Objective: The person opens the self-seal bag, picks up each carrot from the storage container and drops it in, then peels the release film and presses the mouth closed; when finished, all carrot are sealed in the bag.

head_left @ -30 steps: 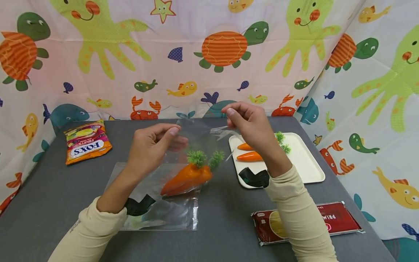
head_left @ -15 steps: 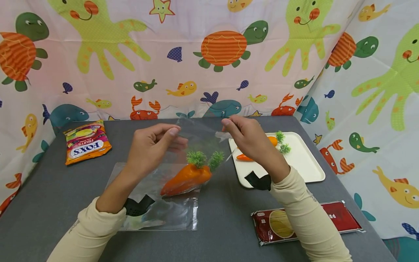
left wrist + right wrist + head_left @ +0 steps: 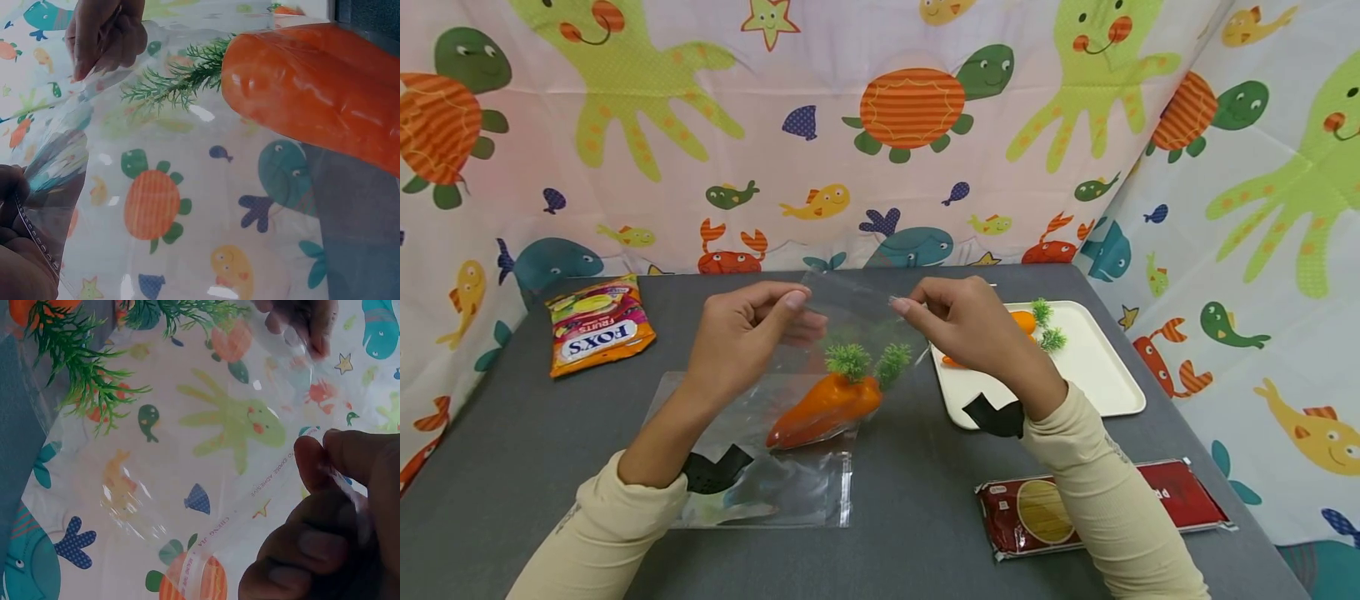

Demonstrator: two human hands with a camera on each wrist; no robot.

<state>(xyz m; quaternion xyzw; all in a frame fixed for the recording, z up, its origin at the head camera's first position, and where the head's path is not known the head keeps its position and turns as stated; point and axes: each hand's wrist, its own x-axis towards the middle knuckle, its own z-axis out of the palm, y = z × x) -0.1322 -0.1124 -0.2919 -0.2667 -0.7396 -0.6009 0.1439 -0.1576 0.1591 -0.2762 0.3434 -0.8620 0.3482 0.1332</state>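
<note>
A cream fabric sleeve (image 3: 602, 521), bunched at the cuff and faintly marked in grey, is worn at lower left; a matching cream sleeve (image 3: 1101, 487) is worn at lower right. Black, angular wrist pieces (image 3: 718, 472) are seen beside both cuffs.

A clear plastic bag (image 3: 852, 310) is stretched between the two hands, its upper edge pinched by the left hand (image 3: 741, 342) on one side and by the right hand (image 3: 973, 327) on the other; the film is thin, shiny and creased near the right fingers, where a printed strip (image 3: 250, 495) curves in; whether that strip is loose from the film I can't quite make out from here; two smooth orange carrots (image 3: 829, 408) lie inside, below and between the hands, tilted, their pointed ends towards the left wrist, their feathery green tops (image 3: 847, 363) up under the fingers.
</note>
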